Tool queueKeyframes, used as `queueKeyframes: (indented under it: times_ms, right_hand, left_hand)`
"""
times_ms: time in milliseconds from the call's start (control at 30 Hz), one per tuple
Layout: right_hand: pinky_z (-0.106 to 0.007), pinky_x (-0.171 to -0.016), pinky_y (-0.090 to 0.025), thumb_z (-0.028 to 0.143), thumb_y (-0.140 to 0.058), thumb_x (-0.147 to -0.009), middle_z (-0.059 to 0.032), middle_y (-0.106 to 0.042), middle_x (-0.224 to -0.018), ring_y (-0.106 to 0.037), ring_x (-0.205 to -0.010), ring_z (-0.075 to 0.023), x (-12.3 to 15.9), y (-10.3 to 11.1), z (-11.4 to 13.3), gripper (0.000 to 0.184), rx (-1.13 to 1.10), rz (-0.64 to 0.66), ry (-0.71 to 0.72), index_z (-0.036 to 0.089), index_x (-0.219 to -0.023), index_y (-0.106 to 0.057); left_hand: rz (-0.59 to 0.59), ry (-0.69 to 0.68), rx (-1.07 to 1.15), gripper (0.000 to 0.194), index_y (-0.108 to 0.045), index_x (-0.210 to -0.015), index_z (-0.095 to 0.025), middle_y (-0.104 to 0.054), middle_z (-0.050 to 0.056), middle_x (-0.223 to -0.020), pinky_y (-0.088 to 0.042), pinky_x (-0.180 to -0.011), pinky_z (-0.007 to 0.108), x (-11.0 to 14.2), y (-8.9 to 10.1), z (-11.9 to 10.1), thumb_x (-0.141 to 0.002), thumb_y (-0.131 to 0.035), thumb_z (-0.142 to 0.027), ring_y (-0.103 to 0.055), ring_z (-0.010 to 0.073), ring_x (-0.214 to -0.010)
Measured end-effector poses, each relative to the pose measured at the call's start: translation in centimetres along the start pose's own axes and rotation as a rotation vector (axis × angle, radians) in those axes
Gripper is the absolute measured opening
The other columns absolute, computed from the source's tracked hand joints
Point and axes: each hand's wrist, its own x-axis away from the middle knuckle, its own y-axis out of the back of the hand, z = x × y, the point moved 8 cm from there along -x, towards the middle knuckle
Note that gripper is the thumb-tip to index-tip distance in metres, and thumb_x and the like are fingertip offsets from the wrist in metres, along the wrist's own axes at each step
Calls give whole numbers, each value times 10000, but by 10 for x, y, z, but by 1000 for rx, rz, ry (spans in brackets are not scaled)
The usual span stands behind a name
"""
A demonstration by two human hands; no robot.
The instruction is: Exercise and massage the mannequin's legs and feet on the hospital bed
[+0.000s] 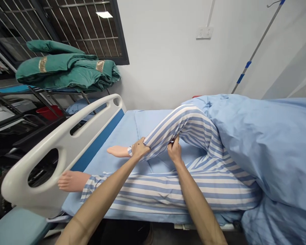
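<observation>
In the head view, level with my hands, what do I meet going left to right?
White plastic bed footboard with a blue panel → far bare foot → bare left hand → bare right hand → rumpled light-blue cloth cover.

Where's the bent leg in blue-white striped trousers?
Head view, centre: the bent leg, left hand near its ankle, right hand below its knee, beyond the straight striped leg.

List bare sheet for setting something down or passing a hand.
Bare sheet: far side, between footboard and bent leg; smaller gap under the knee, above the straight leg. Crowded: the shin, at left hand and right hand; quilt covers picture's right.
</observation>
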Motion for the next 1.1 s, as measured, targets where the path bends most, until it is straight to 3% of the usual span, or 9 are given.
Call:
queueKeyframes:
  times_ms: [267, 467, 733, 967, 1100]
  right_hand:
    - [-290, -632, -419, 188, -417, -762, -35, -670, -840, -589, -613, -185, 1, 12, -1, 557, -86, -110, -26, 161, -1315, -349]
    - [-272, -594, -389, 342, -404, -839, -43, -634, -697, -561, -578, -178, 4, 24, 3, 238, -26, -222, -3, 164, -941, -525]
    - [-249, -557, -334, 368, -404, -825, -9, -563, -548, -529, -521, -171, 11, 11, 7, 219, 115, -139, 53, 213, -684, -467]
    - [-240, -551, -292, 353, -421, -816, -6, -570, -562, -514, -526, -155, 14, -3, 7, 206, 177, -24, 78, 210, -681, -481]
    - [-236, -531, -243, 327, -444, -797, 14, -544, -518, -478, -489, -137, 17, -14, 5, 196, 253, 108, 83, 207, -649, -488]
  left_hand:
    - [-31, -91, -168, 407, -577, -1000, -285, -685, 6, -919, -371, -654, 272, 6, 43, 38, -601, -607, -362, -608, 238, -863]
    - [-64, -171, -299, 458, -563, -1055, -268, -680, 28, -1026, -378, -692, 282, 14, 68, 68, -614, -624, -376, -605, 246, -913]
    - [-67, -250, -389, 430, -573, -1031, -252, -688, 43, -1002, -388, -700, 299, 11, 74, 87, -615, -613, -353, -617, 261, -901]
    - [-64, -326, -498, 381, -570, -984, -216, -689, 87, -942, -393, -749, 341, 0, 80, 93, -633, -582, -361, -620, 282, -886]
    - [-67, -385, -549, 319, -571, -938, -195, -681, 103, -925, -383, -779, 374, -10, 82, 92, -646, -562, -324, -618, 290, -875]
